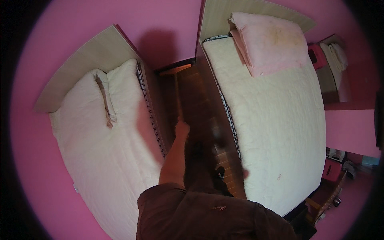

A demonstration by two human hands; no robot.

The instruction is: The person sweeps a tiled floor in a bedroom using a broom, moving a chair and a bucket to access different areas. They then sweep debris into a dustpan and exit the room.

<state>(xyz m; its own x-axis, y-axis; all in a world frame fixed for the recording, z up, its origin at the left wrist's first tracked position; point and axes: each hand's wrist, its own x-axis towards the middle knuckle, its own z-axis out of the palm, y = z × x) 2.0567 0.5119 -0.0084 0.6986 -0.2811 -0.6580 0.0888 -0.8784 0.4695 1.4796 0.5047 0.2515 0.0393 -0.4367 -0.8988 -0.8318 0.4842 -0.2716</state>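
Observation:
My left hand (182, 129) is closed round the handle of an orange floor squeegee (179, 96). Its long thin handle runs away from me along the dark gap between two beds. The wide T-shaped head (176, 70) lies at the far end of the gap, close to the foot of the pink wall. My left arm reaches straight forward and down from a dark short sleeve. On the right side only the dark sleeve shows; my right hand is out of sight.
The left bed (100, 160) has a pale quilt and a folded pillow or bedding piece with a brown-edged opening. On the right bed (276, 132) sits a folded pink quilt (272, 44). Brown floor (196, 92) runs between them. A wooden chair (328, 200) stands at lower right.

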